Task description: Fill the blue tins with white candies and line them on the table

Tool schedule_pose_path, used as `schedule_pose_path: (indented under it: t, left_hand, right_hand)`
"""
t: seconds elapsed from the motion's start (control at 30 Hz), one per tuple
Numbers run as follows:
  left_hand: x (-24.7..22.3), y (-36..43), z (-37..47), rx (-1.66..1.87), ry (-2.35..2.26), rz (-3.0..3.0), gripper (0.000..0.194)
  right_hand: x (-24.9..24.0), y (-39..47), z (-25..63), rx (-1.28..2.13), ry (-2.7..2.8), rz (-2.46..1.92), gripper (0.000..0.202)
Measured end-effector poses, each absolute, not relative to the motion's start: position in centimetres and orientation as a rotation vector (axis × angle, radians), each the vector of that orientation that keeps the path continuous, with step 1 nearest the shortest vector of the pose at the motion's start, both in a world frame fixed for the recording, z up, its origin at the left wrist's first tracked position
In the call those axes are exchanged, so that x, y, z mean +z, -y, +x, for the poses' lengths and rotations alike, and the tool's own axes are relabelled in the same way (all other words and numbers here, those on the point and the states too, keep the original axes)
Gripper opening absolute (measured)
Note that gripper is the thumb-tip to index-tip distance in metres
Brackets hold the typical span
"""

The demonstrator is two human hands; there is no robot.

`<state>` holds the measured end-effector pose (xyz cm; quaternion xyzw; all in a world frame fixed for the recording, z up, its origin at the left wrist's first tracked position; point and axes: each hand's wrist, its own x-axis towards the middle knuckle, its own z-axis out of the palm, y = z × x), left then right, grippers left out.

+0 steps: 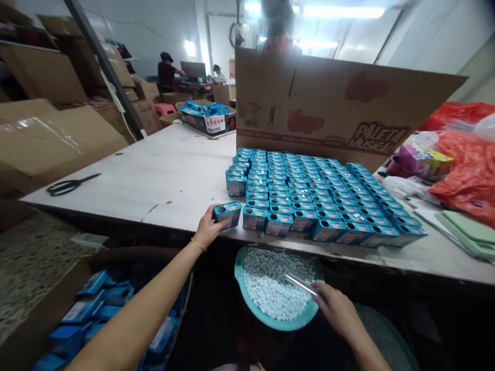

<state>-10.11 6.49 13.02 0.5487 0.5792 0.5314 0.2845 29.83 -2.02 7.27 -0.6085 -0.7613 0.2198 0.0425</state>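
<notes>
Two lights glow in room; people work far back. White table [170,165], scuffed, bears many blue boxes [303,213] in rows. Left hand [209,226]: fingers clamped on one box [229,218] at table's front edge, left of rows. Top up, long axis left to right, hole at left end. Right hand [336,307]: fingers clamped on metal tube [300,284], tip over white bits [270,293] in green bowl [286,325].

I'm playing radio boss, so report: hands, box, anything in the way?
Left hand holding blue box. Right hand gripping metal tool, by pellet bowl. Nearby: rows of boxes.
</notes>
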Motion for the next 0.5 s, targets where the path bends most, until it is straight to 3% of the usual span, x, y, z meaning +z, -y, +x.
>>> schedule_pose_path:
  t: [0.13,0.3,0.37,0.5]
  left_hand:
    - [12.1,-14.1,-11.1,1.383,-1.475,1.39,0.052]
    - [10.7,-16.3,-12.9,1.506,-1.684,1.31,0.08]
    - [9.8,-13.6,-15.8,1.665,-1.724,1.316,0.077]
    - [4.4,-3.0,-25.3,1.956,-2.118,1.022,0.05]
  right_hand:
    - [5.3,3.4,30.2,0.824,2.195,-1.876,0.031]
    - [4.4,3.8,29.4,0.888,2.112,-1.872,0.034]
    - [4.3,3.8,29.1,0.929,2.117,-1.872,0.035]
    - [3.9,4.5,29.2,1.005,2.136,-1.936,0.04]
